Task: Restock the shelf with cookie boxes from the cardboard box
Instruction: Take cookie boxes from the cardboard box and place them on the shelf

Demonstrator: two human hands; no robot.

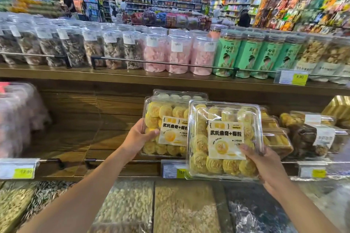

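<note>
Two clear plastic cookie boxes with yellow swirl cookies and white labels are in front of the wooden middle shelf [79, 138]. My left hand [139, 136] grips the left edge of the rear cookie box [161, 119], which stands upright on the shelf. My right hand [265, 164] holds the front cookie box [223, 138] by its lower right corner, thumb on the label, in front of the shelf edge and overlapping the rear box. Another similar box [180, 94] stands behind them. The cardboard box is out of view.
Left of the boxes the wooden shelf is bare up to pink packs [17, 119]. Brown and yellow pastry packs [306, 134] crowd the right. Jars [176, 55] line the upper shelf behind a rail. Bulk bins of seeds and grains [132, 206] lie below. Price tags [174, 171] hang on the shelf edge.
</note>
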